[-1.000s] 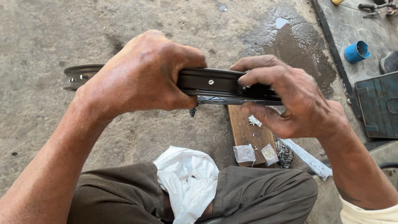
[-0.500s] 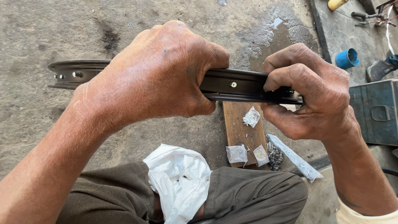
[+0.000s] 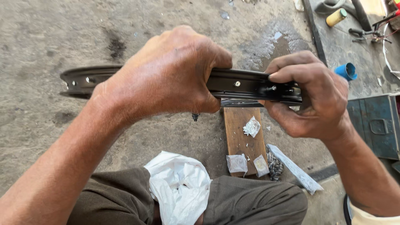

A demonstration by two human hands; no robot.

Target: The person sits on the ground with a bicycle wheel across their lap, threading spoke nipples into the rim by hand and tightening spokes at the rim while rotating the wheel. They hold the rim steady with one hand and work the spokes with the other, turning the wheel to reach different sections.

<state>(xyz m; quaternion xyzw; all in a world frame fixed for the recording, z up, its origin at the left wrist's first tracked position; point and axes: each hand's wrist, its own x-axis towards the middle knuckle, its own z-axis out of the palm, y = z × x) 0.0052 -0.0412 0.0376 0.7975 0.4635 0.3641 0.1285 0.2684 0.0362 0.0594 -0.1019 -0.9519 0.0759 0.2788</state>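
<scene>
— What had changed in the head view?

— Our left hand (image 3: 166, 77) and right hand (image 3: 310, 98) had kept clamping the black rim (image 3: 246, 83), which we'd raised higher above the wooden board (image 3: 241, 133).

— Its direction?

— Its long axis ran left-right, over the concrete floor (image 3: 41, 33).

The left hand (image 3: 166, 79) covers the middle of the black rim (image 3: 246, 83), and the right hand (image 3: 310, 98) hides its far end; the small part pinched there is too small to tell, and the packets' (image 3: 237, 163) contents below the rim stay unclear
</scene>
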